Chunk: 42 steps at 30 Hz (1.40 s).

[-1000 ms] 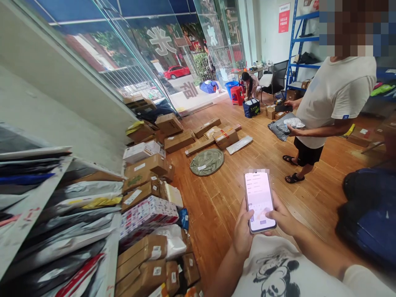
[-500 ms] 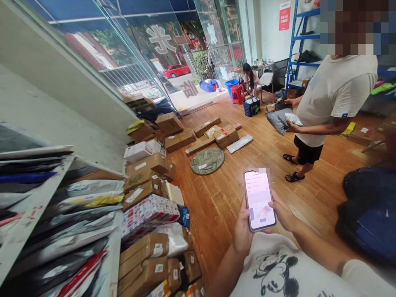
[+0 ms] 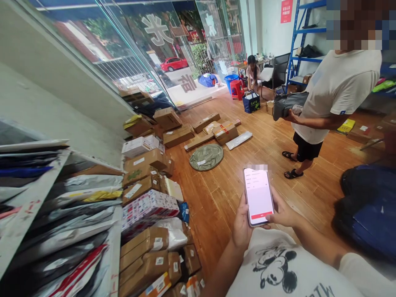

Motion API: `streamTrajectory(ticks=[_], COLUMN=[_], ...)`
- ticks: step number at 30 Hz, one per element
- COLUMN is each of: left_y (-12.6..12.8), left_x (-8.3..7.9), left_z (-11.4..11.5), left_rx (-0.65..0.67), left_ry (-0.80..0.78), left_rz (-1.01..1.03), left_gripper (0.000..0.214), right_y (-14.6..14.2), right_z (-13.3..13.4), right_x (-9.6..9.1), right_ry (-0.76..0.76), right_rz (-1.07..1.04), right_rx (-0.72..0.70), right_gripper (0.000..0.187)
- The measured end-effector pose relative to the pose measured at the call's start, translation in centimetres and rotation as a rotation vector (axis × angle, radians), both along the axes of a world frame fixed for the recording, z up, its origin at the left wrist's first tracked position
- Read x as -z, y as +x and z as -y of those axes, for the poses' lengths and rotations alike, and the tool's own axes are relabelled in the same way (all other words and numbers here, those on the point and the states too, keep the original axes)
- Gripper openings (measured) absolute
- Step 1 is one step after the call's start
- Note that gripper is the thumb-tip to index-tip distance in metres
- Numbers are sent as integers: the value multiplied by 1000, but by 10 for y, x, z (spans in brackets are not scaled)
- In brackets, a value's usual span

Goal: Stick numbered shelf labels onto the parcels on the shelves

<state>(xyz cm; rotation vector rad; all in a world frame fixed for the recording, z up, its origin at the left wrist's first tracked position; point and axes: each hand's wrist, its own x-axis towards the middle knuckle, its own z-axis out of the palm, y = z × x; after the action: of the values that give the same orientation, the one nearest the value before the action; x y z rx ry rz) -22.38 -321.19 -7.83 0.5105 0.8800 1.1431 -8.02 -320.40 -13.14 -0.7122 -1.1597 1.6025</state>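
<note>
I hold a smartphone (image 3: 258,196) upright in front of my chest with both hands. My left hand (image 3: 241,227) wraps around its left edge and bottom. My right hand (image 3: 283,212) grips its right edge, with the thumb near the lower part of the lit screen. The screen shows a pale page with a red bar at the bottom.
Cardboard boxes (image 3: 145,161) and parcels are piled along the left wall beside a shelf of mail bags (image 3: 62,214). A person in a white T-shirt (image 3: 337,90) stands at right holding a grey bag (image 3: 287,105). A round green parcel (image 3: 206,156) lies on the wooden floor. Dark blue bags (image 3: 368,210) sit at right.
The phone screen has changed to a page with a red bar. The standing person has lifted the grey bag higher. My hands have barely moved.
</note>
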Motion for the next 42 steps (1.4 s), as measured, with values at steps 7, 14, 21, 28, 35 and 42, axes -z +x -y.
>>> streamTrajectory(ticks=[7, 14, 21, 28, 35, 42], left_y=[-6, -13, -15, -13, -11, -14], left_x=[0, 6, 11, 12, 5, 7], left_z=[0, 3, 4, 4, 4, 2], left_rx=[88, 181, 189, 187, 210, 246], left_ry=[-2, 51, 57, 75, 91, 77], left_rz=[55, 61, 20, 18, 59, 49], left_gripper=[98, 81, 74, 77, 78, 80], right_y=[-3, -4, -8, -8, -11, -12], right_z=[-11, -25, -34, -35, -35, -35], right_x=[-13, -33, -35, -36, -39, -40], right_ry=[240, 703, 775, 823, 855, 848], right_rz=[197, 506, 675, 718, 664, 658], right_rx=[298, 448, 493, 496, 569, 554], right_gripper=[82, 68, 74, 70, 67, 64])
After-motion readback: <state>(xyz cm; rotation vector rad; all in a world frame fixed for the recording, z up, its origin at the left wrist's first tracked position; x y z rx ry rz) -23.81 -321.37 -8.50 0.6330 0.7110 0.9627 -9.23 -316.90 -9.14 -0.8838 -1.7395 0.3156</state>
